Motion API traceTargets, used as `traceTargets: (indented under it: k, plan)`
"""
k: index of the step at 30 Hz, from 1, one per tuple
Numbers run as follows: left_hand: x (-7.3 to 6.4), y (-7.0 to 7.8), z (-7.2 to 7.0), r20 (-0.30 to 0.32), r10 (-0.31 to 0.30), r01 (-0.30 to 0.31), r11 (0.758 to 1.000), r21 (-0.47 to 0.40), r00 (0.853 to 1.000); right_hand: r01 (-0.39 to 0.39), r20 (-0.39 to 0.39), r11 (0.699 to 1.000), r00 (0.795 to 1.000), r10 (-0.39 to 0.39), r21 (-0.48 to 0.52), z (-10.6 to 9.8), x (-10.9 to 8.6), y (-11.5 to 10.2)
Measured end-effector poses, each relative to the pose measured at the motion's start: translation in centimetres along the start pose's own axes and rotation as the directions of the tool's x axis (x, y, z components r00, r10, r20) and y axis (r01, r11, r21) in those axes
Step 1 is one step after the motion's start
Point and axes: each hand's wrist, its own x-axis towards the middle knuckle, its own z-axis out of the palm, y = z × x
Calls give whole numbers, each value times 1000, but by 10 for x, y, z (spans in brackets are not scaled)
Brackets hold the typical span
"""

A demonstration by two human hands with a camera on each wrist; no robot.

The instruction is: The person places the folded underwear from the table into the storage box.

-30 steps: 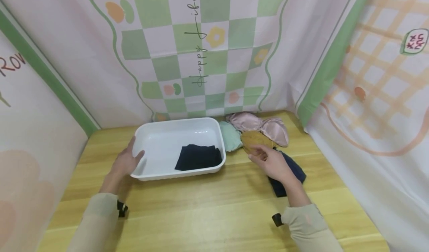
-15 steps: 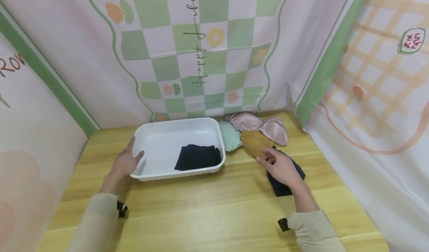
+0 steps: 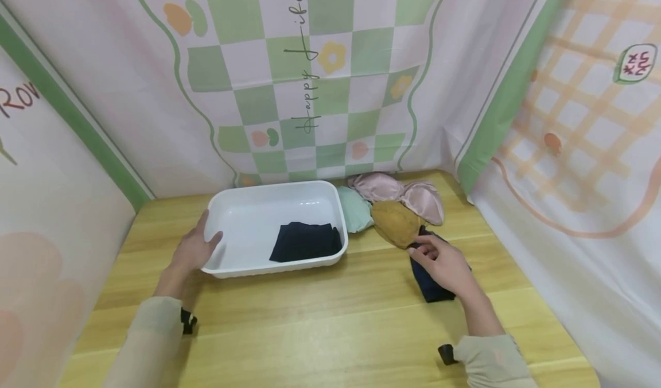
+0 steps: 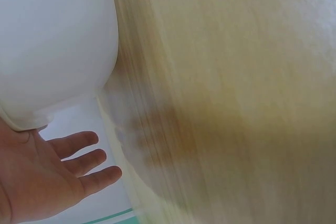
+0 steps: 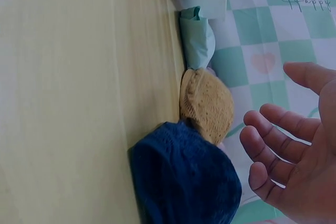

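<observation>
Left hand [image 3: 193, 248] pinches the tub [image 3: 248, 216] at its nine o'clock, lower fingers spread. Right hand [image 3: 445, 266], fingers loosely parted, hovers over the navy cloth [image 3: 430, 286], four o'clock in the head view, partly hiding it; the right wrist view crops its lower end.

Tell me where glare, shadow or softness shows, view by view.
Head: small bright glints inside the white tray, a pale sheen on the table; left wrist: whitish glare at the upper right, a soft-edged brownish shadow beyond the left hand; right wrist: a cool tint, faint wood grain, the navy cloth shaded along its fold.
</observation>
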Motion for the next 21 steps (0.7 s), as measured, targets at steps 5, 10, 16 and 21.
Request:
traceTargets:
  k: [5,10,16,21]
  plan:
    - [-1,0,-1,-3,6,-6,1000,3,1000,-7,-9,1000,1000,7,11,-1,-3,5]
    - [-2,1,-2,-9,18,-18,1000,8,1000,-21,-12,1000,1000,21,2,-4,-6,9]
    - [-3,1,-1,-18,27,-27,999,19,999,-34,-18,999,999,33,-17,-7,-11,11]
    - [-3,1,-1,-21,30,-30,999,21,999,-54,-37,997,998,52,-60,-9,-14,16]
